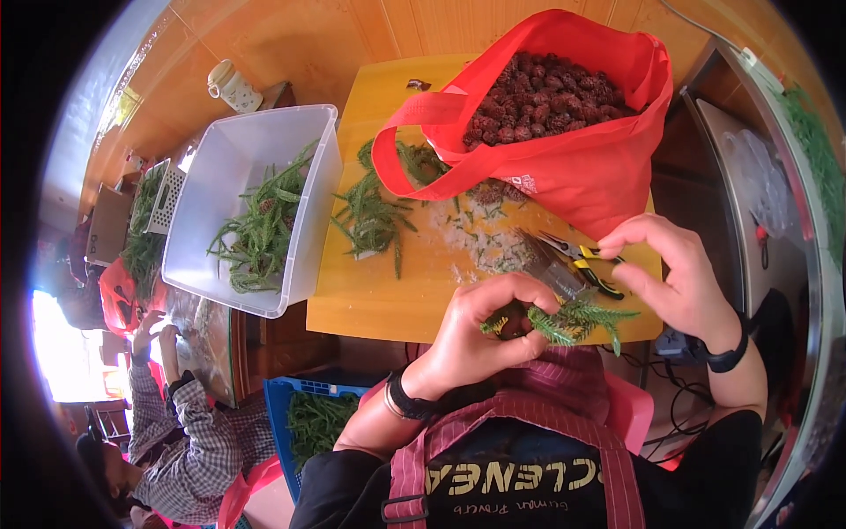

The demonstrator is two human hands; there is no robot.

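Observation:
My left hand (471, 331) is closed around an artificial pine sprig (577, 322), whose green needles stick out to the right past the fingers. Thumb and forefinger of my right hand (674, 273) pinch the end of one handle of yellow-and-black pliers (577, 254). Their jaws point to the far left, over the yellow table (432, 304). Beside the pliers lies a bundle of thin dark wires (548, 260), partly on clear plastic. More green sprigs (374, 216) lie in a loose pile further left on the table.
A red bag (582, 167) full of brown pine cones (546, 97) stands at the back. At left is a clear plastic bin (189, 242) with sprigs; below it, a blue crate (282, 432) of greenery. A co-worker in a checked shirt (198, 450) works at another table, lower left.

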